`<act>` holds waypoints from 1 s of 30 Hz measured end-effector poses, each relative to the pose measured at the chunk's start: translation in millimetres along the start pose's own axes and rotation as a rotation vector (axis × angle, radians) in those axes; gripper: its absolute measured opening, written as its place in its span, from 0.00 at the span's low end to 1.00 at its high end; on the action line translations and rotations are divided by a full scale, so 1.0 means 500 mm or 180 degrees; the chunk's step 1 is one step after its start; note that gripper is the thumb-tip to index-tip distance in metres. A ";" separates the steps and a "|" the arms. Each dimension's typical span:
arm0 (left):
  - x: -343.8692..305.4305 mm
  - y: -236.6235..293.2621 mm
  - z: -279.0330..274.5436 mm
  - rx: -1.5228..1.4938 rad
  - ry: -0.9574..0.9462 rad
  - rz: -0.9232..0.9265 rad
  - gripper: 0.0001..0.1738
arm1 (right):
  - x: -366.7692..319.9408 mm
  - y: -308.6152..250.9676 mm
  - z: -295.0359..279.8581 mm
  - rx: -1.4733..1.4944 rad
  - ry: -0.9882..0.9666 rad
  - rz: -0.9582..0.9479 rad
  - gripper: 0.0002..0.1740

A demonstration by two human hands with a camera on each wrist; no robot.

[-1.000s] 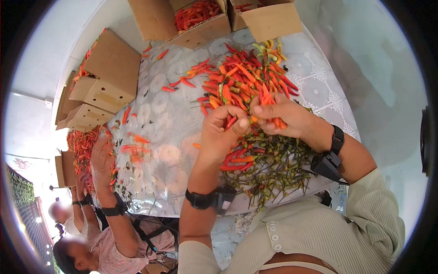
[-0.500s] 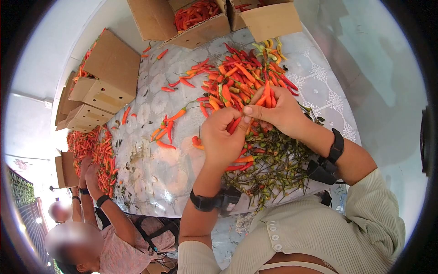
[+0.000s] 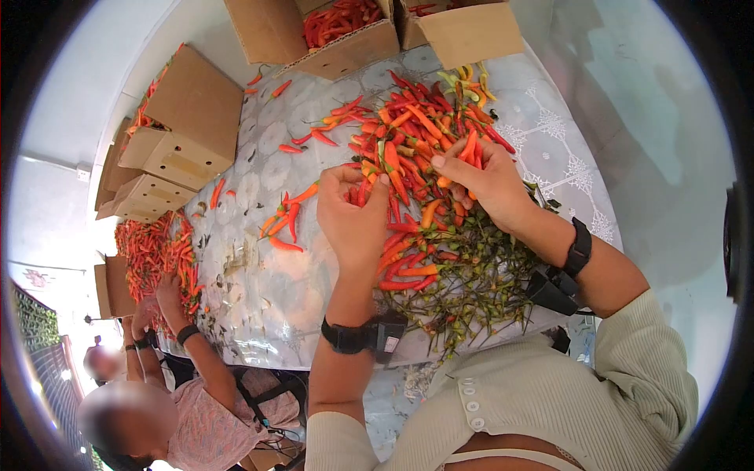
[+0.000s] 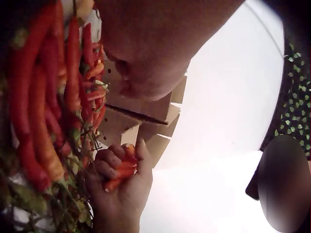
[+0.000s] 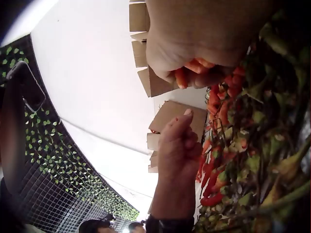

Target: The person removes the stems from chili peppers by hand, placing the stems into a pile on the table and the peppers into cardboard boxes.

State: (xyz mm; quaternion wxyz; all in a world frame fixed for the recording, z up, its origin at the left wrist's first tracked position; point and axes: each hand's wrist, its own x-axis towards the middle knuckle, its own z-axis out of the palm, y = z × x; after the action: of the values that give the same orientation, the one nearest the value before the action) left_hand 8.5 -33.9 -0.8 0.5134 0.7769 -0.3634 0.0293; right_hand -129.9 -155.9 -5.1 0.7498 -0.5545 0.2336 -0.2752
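Curled fingers and a raised thumb form the left hand (image 3: 353,216), at the left edge of the chili heap (image 3: 408,125). Red shows between its thumb and fingers; whether that chili is gripped or lies behind is unclear. In the right wrist view the left hand (image 5: 177,155) has bent fingers too. The right hand (image 3: 491,180), over the heap's right side, grips several orange-red chilies (image 3: 469,149). The left wrist view shows those chilies (image 4: 125,170) inside the right hand (image 4: 121,194). Green stems (image 3: 471,290) lie piled below both hands.
Cardboard boxes (image 3: 353,51) with chilies stand at the table's far edge, another box (image 3: 196,110) at the left. Loose chilies (image 3: 287,220) lie left of the hands. A second person (image 3: 208,432) reaches into a chili pile (image 3: 149,243) at the left.
The hands were together over the heap; the left has moved left and slightly up, the right slightly right, still gripping chilies. At the left, the other person's hands have moved over their pile.
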 end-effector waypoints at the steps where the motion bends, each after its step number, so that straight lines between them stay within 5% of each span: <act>1: 0.000 0.003 0.001 -0.0017 0.0043 -0.0093 0.15 | -0.001 -0.001 -0.002 0.0007 -0.0068 0.0059 0.11; 14: 0.004 -0.022 0.032 0.0818 -0.0521 -0.0010 0.12 | -0.012 -0.007 0.014 -0.0233 -0.0561 0.0280 0.11; 23: -0.005 0.027 -0.001 -0.2444 -0.0718 -0.0941 0.05 | -0.010 -0.008 0.008 -0.0378 -0.0525 0.0218 0.18; 30: -0.028 0.044 0.009 -0.2202 -0.1311 -0.1023 0.07 | -0.010 -0.012 0.009 0.0033 -0.0449 0.0248 0.18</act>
State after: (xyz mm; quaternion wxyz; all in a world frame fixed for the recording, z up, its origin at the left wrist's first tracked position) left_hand -16.3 -35.1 8.4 0.6583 0.5955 -0.3211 -0.3301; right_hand -131.4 -150.7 2.1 0.7774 -0.5591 0.2002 -0.2073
